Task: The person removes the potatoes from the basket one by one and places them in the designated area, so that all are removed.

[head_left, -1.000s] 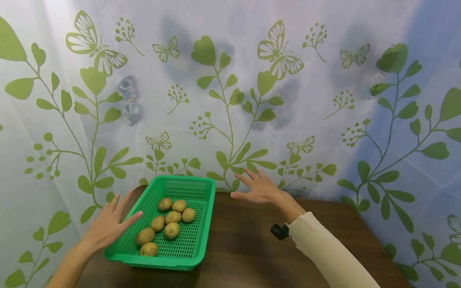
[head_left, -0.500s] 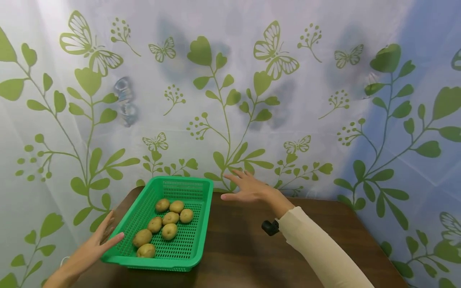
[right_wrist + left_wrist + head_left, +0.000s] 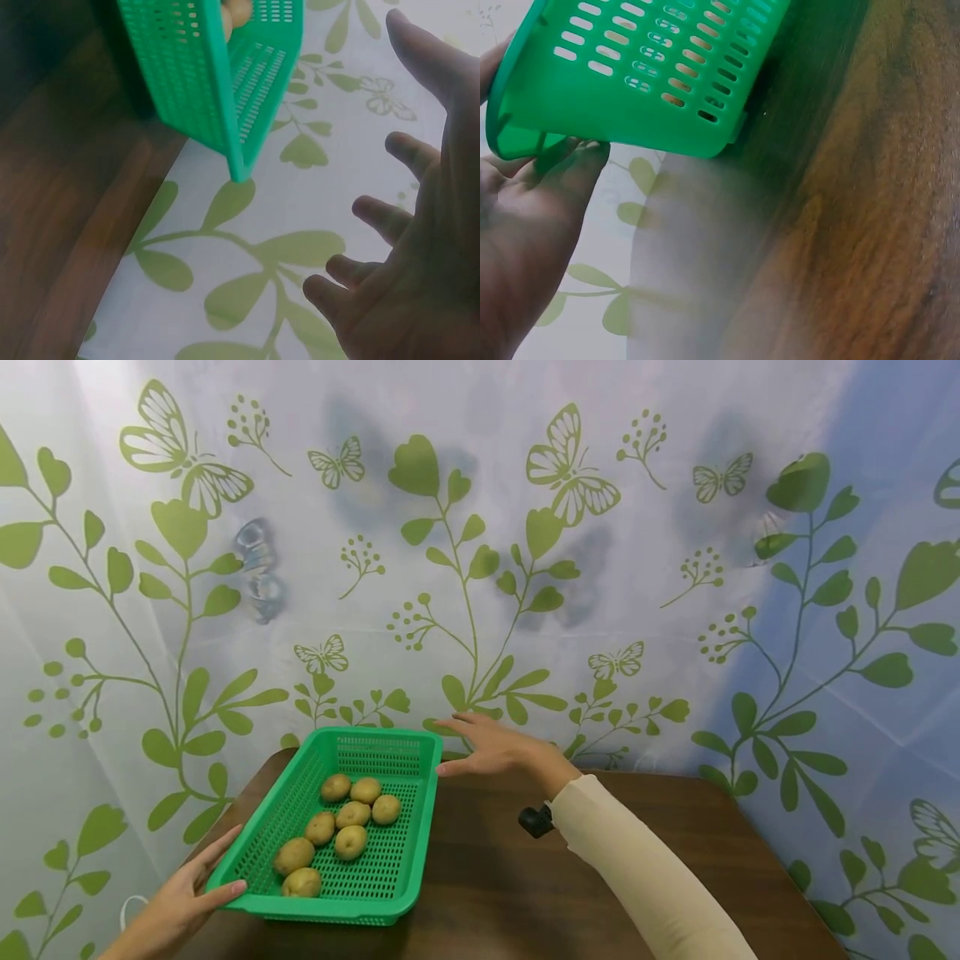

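Note:
A green perforated plastic basket (image 3: 330, 908) with several potatoes (image 3: 351, 842) in it rests on the brown table. My left hand (image 3: 176, 900) grips its near-left corner. The thumb lies over the rim, while in the left wrist view fingers tuck under the lip of the basket (image 3: 660, 124). By the far-right corner hovers my right hand (image 3: 491, 750), fingers spread and relaxed. In the right wrist view a gap shows between this hand (image 3: 420, 262) and the basket (image 3: 176, 97), and nothing is held. The left fingertips are partly hidden behind the rim.
A pale curtain (image 3: 480, 568) with green leaves and butterflies hangs behind the table and along its sides. The dark wooden tabletop (image 3: 510, 885) extends right of the basket. A white cable loop (image 3: 127, 910) shows at the lower left.
My left hand has come down from above the basket's left side onto its near-left corner and taken hold of the rim. The right hand has moved left, closer to the far-right corner.

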Action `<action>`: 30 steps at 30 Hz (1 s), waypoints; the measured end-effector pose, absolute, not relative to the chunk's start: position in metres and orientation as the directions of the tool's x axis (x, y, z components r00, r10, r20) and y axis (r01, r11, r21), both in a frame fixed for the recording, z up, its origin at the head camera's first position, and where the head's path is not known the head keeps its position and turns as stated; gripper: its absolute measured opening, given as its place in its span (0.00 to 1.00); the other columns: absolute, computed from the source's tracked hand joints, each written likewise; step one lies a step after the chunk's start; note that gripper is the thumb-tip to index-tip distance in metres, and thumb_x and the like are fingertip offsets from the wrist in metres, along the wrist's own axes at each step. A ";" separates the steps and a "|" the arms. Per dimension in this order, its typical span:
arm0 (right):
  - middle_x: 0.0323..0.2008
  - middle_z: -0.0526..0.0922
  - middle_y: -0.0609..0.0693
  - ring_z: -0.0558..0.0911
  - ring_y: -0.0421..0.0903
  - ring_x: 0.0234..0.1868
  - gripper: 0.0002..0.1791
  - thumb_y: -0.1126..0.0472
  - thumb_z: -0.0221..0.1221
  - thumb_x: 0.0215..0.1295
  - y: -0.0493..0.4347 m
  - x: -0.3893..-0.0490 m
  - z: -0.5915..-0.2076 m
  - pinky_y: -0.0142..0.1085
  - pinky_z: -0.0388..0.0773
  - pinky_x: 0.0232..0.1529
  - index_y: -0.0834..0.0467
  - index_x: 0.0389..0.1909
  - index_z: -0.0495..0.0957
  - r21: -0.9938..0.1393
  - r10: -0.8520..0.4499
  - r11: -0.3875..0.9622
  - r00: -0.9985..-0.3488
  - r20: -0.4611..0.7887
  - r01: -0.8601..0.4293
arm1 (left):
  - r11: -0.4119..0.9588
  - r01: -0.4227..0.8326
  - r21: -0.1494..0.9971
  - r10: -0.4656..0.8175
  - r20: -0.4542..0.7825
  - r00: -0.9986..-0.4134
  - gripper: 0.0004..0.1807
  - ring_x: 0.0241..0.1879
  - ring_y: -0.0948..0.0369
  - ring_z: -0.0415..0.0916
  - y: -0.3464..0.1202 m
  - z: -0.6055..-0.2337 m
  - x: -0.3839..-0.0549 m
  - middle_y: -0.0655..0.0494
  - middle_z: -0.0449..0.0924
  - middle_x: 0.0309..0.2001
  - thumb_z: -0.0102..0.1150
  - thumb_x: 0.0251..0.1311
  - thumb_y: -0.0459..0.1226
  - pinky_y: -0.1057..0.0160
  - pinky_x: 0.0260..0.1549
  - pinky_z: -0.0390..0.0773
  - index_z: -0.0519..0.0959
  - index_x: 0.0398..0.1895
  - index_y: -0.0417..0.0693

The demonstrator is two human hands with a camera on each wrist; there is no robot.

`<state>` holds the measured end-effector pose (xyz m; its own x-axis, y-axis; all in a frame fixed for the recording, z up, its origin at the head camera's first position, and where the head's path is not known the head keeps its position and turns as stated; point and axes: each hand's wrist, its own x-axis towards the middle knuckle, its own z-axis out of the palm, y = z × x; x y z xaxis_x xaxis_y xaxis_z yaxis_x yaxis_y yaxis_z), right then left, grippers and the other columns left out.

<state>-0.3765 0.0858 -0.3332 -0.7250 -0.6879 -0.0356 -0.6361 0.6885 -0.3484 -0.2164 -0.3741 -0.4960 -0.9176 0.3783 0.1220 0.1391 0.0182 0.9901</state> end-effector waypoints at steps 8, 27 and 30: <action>0.82 0.49 0.50 0.51 0.53 0.80 0.46 0.32 0.59 0.70 0.055 -0.385 -0.333 0.57 0.55 0.75 0.41 0.83 0.54 -0.325 -0.735 0.656 -0.674 -0.072 -0.681 | -0.123 0.071 0.990 0.484 0.122 -0.866 0.44 0.67 0.73 0.67 -0.378 -0.494 -0.220 0.82 0.63 0.69 0.38 0.80 0.25 0.62 0.61 0.76 0.18 0.78 0.36; 0.80 0.56 0.46 0.57 0.48 0.79 0.46 0.36 0.66 0.68 -0.011 -0.399 -0.353 0.48 0.62 0.73 0.43 0.81 0.58 -0.328 -0.750 0.662 -0.592 -0.296 -0.674 | -0.200 0.054 0.978 0.529 0.154 -0.835 0.43 0.70 0.69 0.64 -0.382 -0.496 -0.220 0.79 0.62 0.72 0.37 0.79 0.23 0.61 0.64 0.73 0.25 0.84 0.50; 0.79 0.57 0.47 0.57 0.48 0.78 0.46 0.41 0.69 0.67 -0.019 -0.401 -0.355 0.47 0.64 0.72 0.43 0.81 0.60 -0.292 -0.743 0.665 -0.574 -0.343 -0.687 | -0.194 0.056 0.979 0.530 0.153 -0.834 0.43 0.70 0.69 0.64 -0.382 -0.495 -0.220 0.80 0.61 0.72 0.37 0.79 0.24 0.61 0.64 0.73 0.24 0.83 0.47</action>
